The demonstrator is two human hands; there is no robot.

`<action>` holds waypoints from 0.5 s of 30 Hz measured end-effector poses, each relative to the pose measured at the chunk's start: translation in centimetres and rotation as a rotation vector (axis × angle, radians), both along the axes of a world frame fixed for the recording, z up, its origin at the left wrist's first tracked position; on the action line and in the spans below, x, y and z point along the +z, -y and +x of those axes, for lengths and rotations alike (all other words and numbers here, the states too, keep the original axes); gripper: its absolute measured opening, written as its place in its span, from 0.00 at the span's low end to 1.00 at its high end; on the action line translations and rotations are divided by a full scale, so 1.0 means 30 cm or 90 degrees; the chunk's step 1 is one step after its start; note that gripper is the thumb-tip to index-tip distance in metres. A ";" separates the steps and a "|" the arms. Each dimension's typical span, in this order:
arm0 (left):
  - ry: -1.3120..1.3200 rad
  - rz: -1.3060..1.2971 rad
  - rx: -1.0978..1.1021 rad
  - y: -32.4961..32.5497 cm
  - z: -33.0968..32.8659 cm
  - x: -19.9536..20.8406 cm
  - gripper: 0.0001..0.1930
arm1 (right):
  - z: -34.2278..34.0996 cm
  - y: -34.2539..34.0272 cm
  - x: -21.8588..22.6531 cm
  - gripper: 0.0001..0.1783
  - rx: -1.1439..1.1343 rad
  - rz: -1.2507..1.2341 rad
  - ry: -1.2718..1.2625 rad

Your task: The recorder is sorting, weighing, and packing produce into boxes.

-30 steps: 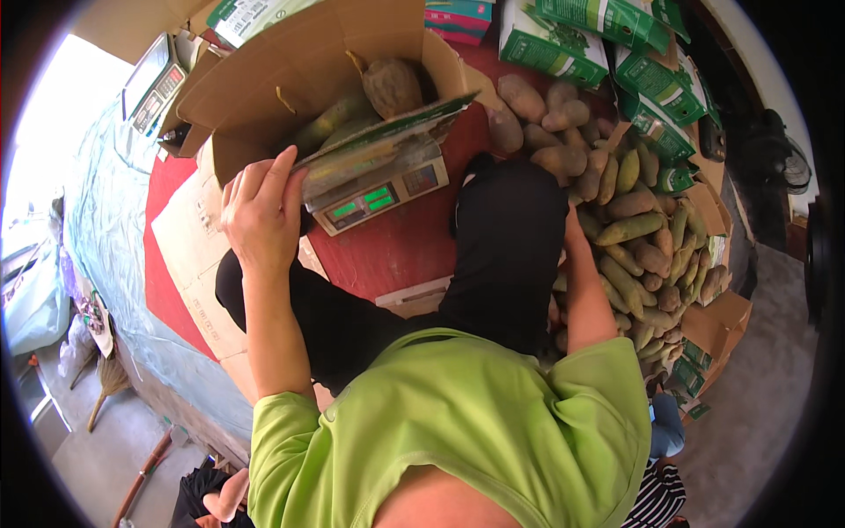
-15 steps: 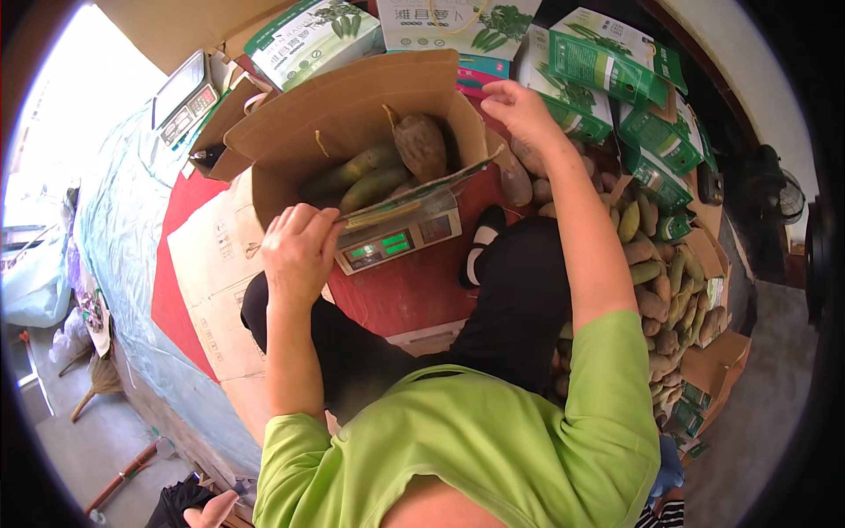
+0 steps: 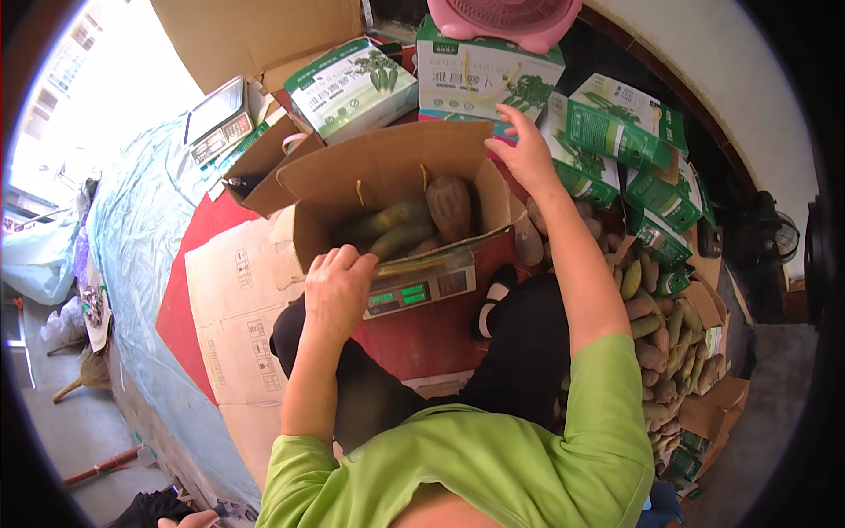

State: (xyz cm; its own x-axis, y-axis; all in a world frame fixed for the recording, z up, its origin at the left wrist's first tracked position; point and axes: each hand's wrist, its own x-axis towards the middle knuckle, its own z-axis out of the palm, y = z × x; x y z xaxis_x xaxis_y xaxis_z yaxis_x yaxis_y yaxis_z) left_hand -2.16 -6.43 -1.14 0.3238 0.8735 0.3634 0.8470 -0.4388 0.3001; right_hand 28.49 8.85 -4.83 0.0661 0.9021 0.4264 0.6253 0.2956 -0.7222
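An opened cardboard box [image 3: 387, 158] sits on a digital scale [image 3: 409, 297] with a lit green display. Inside lie green radishes [image 3: 400, 239] and a large brownish, root-like vegetable [image 3: 449, 208]. Two yellow cord loops hang on the far inner wall. My left hand [image 3: 339, 286] has its fingers curled over the box's near edge, toward the left corner. Beyond the box's right end, my right hand [image 3: 528, 158] is raised beside the upright far flap. Its thumb and fingers are apart with nothing between them; whether the thumb touches the flap I cannot tell.
Right of my leg is a pile of green and brownish root vegetables [image 3: 664, 343]. Green-and-white cartons [image 3: 352, 88] stand behind, one under a pink fan [image 3: 506, 18]. A second scale [image 3: 220, 123] is at far left, near blue plastic sheeting [image 3: 141, 264]. Flattened cardboard [image 3: 233, 308] lies left.
The view has shifted, so the box sits lower and the pink fan shows at the top. My left hand keeps its grip on the near edge. My right hand's fingers have spread wider.
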 end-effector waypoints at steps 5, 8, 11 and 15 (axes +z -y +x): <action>-0.051 -0.015 -0.064 -0.007 -0.001 0.017 0.02 | -0.023 -0.100 0.031 0.19 0.087 -0.151 0.161; -0.078 -0.014 -0.080 -0.001 -0.024 0.024 0.02 | -0.076 -0.076 0.054 0.10 0.049 -0.148 0.261; -0.067 -0.015 -0.089 -0.007 -0.052 0.035 0.02 | -0.107 -0.042 0.090 0.10 0.074 -0.066 0.308; -0.010 -0.003 -0.056 -0.019 -0.145 0.040 0.02 | -0.185 -0.057 0.147 0.10 0.081 -0.029 0.332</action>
State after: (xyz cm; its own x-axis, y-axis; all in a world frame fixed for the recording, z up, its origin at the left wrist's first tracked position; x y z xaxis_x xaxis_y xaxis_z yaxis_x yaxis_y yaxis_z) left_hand -6.51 -5.87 0.07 0.4048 0.8431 0.3539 0.8101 -0.5102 0.2889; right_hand 22.95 10.55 -0.42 -0.2558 0.9076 0.3328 0.8657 0.3683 -0.3390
